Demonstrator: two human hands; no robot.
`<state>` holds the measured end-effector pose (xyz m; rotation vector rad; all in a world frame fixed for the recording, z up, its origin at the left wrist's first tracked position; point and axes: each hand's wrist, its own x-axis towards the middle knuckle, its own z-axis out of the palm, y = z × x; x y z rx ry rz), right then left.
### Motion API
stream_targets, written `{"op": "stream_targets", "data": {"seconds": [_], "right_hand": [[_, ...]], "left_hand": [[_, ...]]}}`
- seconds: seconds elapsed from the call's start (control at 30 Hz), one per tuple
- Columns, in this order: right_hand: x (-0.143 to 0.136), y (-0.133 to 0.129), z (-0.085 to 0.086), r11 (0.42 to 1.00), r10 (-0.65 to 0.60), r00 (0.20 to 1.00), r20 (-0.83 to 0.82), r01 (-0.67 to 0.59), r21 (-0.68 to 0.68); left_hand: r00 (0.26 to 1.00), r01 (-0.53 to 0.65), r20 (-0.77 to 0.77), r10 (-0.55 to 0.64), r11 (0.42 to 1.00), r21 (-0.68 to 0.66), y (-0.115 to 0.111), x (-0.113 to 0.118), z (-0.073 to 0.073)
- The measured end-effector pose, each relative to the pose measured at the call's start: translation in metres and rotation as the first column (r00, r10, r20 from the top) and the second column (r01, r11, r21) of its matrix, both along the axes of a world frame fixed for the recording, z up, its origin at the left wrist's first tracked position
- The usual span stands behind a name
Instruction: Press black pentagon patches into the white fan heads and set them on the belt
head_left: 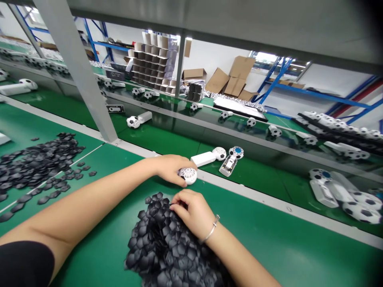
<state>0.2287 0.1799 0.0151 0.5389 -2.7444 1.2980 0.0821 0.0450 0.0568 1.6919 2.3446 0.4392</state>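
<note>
My left hand (172, 168) is closed around a white fan head shaped like a football (189, 175), with an open grille and a black patch by the fingers. Its handle is hidden. Close by, my right hand (194, 211) has thumb and fingers pinched together at the upper edge of a heap of black pentagon pieces (176, 247); whatever is between the fingertips cannot be made out. Just beyond my left hand, on the green belt, lies a white-handled football fan (206, 158). Beside it is an opened fan (229, 164) with its inner parts showing.
A second spread of black pentagons (42, 159) covers the bench at left. A metal post (80, 71) rises from the pale bench rail (263, 201). More football fans (344, 195) lie on the belt at right. A shelf (224, 24) hangs overhead.
</note>
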Motion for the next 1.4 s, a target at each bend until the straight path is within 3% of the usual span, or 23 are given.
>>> {"op": "stream_targets", "data": {"seconds": [0.07,0.2,0.4,0.6,0.73,0.87,0.93,1.07,1.2,1.27,1.33,1.4], "right_hand": [[0.004,0.010,0.008,0.996,-0.038,0.999,0.003,0.038,-0.075],[0.001,0.032,0.020,0.988,-0.116,0.989,-0.091,0.105,-0.112],[-0.012,0.050,0.012,0.987,-0.157,0.976,-0.149,0.152,-0.048],[-0.014,0.052,0.012,0.999,0.007,0.947,-0.320,0.005,0.037],[-0.015,0.053,0.014,0.989,-0.098,0.961,-0.259,0.122,0.077],[-0.008,0.049,0.016,0.955,-0.195,0.977,-0.088,0.209,0.211],[-0.001,0.042,0.016,0.956,-0.149,0.989,-0.023,0.150,0.252],[0.010,0.021,0.009,0.951,0.058,0.998,-0.017,-0.050,0.306],[0.014,0.007,0.004,0.843,0.148,0.987,-0.059,-0.095,0.529],[0.015,0.003,0.002,0.758,0.178,0.978,-0.110,-0.065,0.649],[0.016,0.001,0.002,0.694,0.221,0.963,-0.152,-0.046,0.718],[0.018,0.002,0.005,0.695,0.247,0.954,-0.172,-0.051,0.718]], "left_hand": [[0.998,0.066,-0.022,-0.066,0.998,0.007,-0.001,0.004,0.001],[0.994,0.036,-0.101,-0.035,0.999,0.006,0.001,0.010,-0.003],[0.995,0.057,-0.087,-0.057,0.998,0.001,0.011,0.013,-0.007],[0.993,0.047,-0.110,-0.049,0.999,-0.020,0.014,0.016,-0.006],[0.993,0.076,-0.095,-0.076,0.997,-0.002,0.013,0.015,-0.004],[0.993,0.098,-0.058,-0.098,0.995,-0.010,0.011,0.013,-0.004],[0.992,0.100,-0.075,-0.100,0.995,0.004,0.012,0.012,-0.006],[0.990,0.100,-0.107,-0.095,0.994,0.037,0.012,0.011,-0.011],[0.983,0.117,-0.148,-0.110,0.992,0.042,0.009,0.014,-0.005],[0.966,0.046,-0.255,-0.038,0.999,0.027,0.008,0.021,0.002],[0.931,-0.139,-0.346,0.119,0.990,-0.033,0.010,0.031,0.009],[0.902,-0.322,-0.346,0.259,0.937,-0.138,0.013,0.041,0.014]]}}
